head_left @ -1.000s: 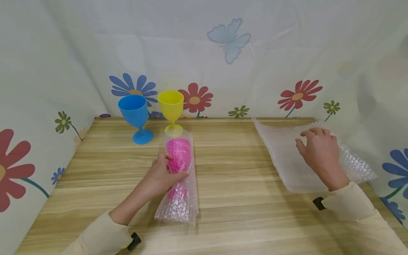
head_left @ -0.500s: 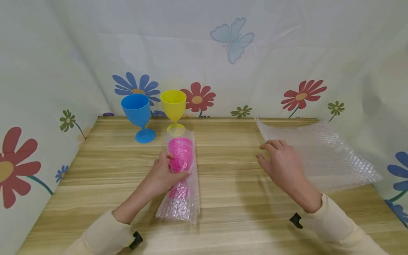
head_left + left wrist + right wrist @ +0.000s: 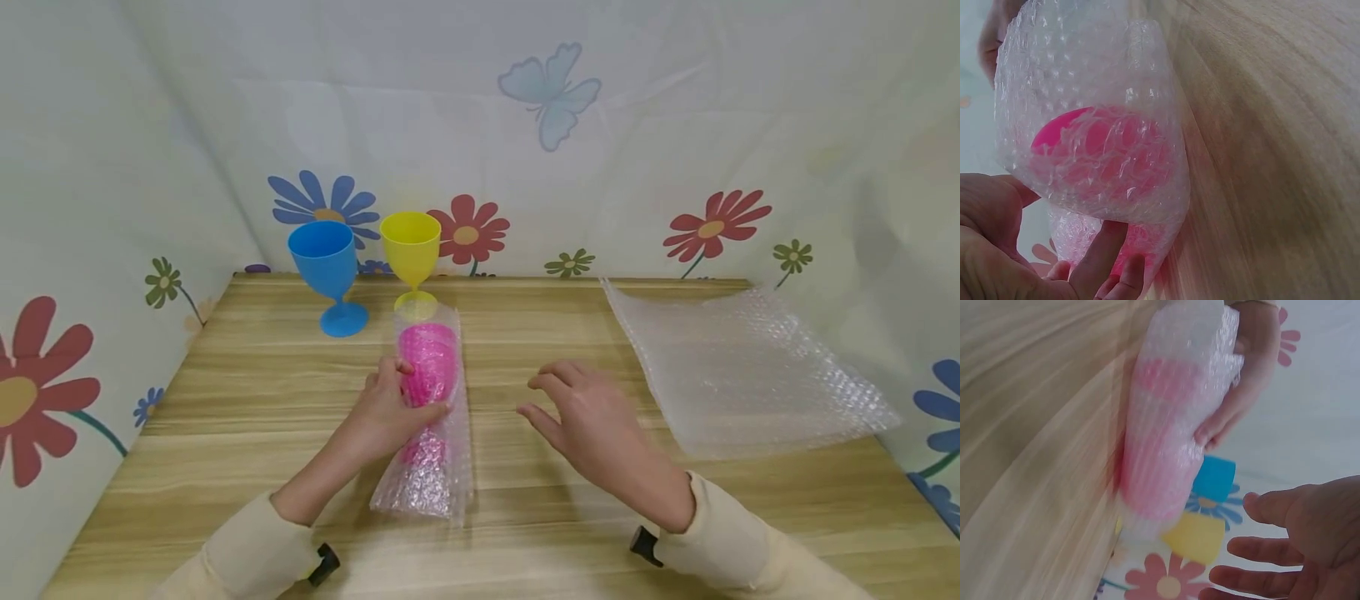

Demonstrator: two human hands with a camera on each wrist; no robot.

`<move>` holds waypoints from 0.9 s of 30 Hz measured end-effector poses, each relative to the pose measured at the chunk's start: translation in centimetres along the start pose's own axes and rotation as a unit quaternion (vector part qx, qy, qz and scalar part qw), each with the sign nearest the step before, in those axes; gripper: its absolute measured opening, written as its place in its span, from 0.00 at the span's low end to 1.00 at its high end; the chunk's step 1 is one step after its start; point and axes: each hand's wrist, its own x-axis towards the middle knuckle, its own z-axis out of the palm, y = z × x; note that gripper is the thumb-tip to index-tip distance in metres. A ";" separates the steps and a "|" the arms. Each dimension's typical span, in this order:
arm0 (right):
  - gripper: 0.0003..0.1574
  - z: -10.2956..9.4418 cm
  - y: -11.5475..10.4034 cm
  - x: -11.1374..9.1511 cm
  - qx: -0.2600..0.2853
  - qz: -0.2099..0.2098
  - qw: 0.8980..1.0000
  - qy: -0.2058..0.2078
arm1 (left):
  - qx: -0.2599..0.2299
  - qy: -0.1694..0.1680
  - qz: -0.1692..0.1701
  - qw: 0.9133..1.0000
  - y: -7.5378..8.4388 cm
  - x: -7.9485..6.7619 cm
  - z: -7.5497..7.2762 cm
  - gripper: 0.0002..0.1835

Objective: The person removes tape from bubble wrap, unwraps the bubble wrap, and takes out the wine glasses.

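Observation:
A pink goblet (image 3: 430,358) lies on its side on the table, rolled in clear bubble wrap (image 3: 423,492). My left hand (image 3: 386,417) grips this bundle round its middle, thumb across the top and fingers along its left side. In the left wrist view, the goblet's pink base or rim (image 3: 1104,150) shows through the wrap. My right hand (image 3: 592,421) is above the table to the right of the bundle, fingers loosely bent and holding nothing. The right wrist view has the wrapped goblet (image 3: 1160,456) apart from the right hand's spread fingers (image 3: 1266,550).
A blue goblet (image 3: 327,258) and a yellow goblet (image 3: 411,246) stand upright at the back left. The yellow one's foot is just behind the bundle. On the right lies a flat sheet of bubble wrap (image 3: 735,367). Flowered cloth (image 3: 360,125) surrounds the wooden table (image 3: 525,517).
My right hand has moved left from over the flat bubble wrap sheet toward the wrapped goblet. The left hand keeps its grip, and the view has shifted slightly.

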 end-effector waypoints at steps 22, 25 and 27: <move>0.36 3.6 -6.0 1.0 0.042 -0.024 0.993 -0.105 | -0.013 0.008 0.013 1.000 -0.3 -0.3 0.2 0.39; 0.38 3.9 -6.5 1.2 0.048 -0.015 0.990 -0.132 | -0.016 0.012 0.017 1.000 -0.3 -0.4 0.2 0.38; 0.36 4.1 -6.7 1.3 0.061 -0.008 0.988 -0.145 | -0.017 0.013 0.019 1.000 -0.2 -0.5 0.2 0.38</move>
